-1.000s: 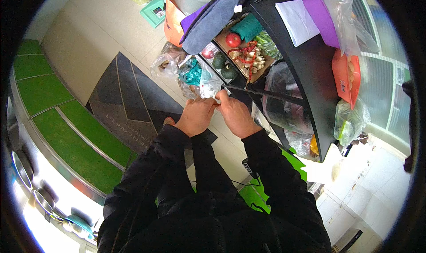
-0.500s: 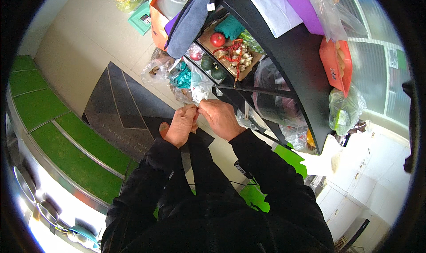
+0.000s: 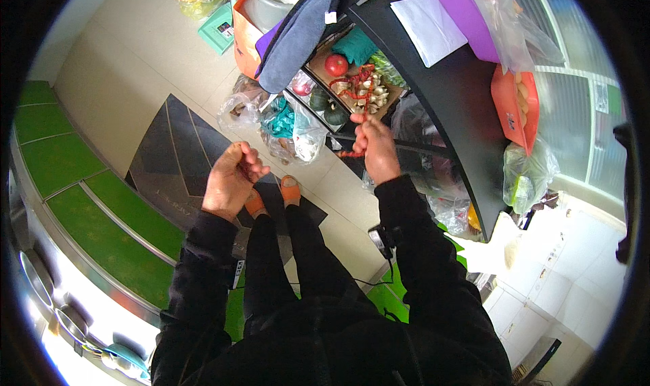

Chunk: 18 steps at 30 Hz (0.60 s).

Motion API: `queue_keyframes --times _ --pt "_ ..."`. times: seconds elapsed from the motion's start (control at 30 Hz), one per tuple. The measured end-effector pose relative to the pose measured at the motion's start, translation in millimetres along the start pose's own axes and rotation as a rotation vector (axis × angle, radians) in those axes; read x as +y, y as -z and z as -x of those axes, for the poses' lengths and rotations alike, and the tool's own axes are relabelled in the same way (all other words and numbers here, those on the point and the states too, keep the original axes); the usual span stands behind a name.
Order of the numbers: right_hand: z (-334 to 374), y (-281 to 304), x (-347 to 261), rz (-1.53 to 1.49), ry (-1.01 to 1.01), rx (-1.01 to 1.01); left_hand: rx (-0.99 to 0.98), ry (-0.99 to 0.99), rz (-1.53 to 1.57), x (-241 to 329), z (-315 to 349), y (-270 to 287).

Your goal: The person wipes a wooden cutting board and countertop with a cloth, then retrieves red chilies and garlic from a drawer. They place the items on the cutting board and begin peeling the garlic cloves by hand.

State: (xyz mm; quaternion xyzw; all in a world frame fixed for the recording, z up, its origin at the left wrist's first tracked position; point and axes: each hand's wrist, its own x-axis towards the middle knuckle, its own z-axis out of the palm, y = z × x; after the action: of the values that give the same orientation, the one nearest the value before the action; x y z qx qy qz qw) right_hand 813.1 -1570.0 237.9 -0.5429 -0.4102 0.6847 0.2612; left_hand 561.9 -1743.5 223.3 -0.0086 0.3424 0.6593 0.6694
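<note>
The black shelf unit (image 3: 443, 118) takes up much of the right side, smooth on top and hard along its edge. The right hand (image 3: 377, 150) is near that edge, so a hasty sideways move could knock the knuckles. On the smooth beige floor tiles (image 3: 145, 54) lies a flat dark mat (image 3: 179, 152) with thin pale lines. A thick blue-grey padded cloth (image 3: 298, 47) droops over the unit's far end and might slide off if brushed. Crumpled clear plastic bags (image 3: 308, 142) bunch beside the unit, around a wrinkled teal bag (image 3: 279, 120); a foot catching the thin film could spill them.

The two hands are well apart. The left hand (image 3: 230, 183), over the mat, has half-curled fingers; whether it holds anything, I cannot tell. The right hand is curled up and seems closed on a red cord (image 3: 349, 154), though its fingers hide the grip.

In the unit sit ribbed, dark green squash (image 3: 335, 114), a glossy round tomato (image 3: 336, 64) and papery, knobbly garlic bulbs (image 3: 372, 91) with more red strands among them. The cord's short, twisted, rough-looking end sticks out left of the right hand; were it tangled with those strands, a sharp tug could scatter the bulbs.
</note>
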Motion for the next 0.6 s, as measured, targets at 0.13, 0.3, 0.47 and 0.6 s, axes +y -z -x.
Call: queue_keyframes --times 0.13,0.3,0.47,0.6 --pt "-54 2 -17 0.235 0.131 0.267 0.091 0.054 0.028 -36 7 9" --pt "-101 6 -35 0.321 0.238 0.404 -0.019 0.282 0.225 -49 18 16" --pt "-141 19 -30 0.209 0.458 0.343 -0.054 0.268 0.231 -51 17 15" --pt "-135 20 -18 0.407 0.48 0.341 -0.042 0.26 0.285 -52 10 13"
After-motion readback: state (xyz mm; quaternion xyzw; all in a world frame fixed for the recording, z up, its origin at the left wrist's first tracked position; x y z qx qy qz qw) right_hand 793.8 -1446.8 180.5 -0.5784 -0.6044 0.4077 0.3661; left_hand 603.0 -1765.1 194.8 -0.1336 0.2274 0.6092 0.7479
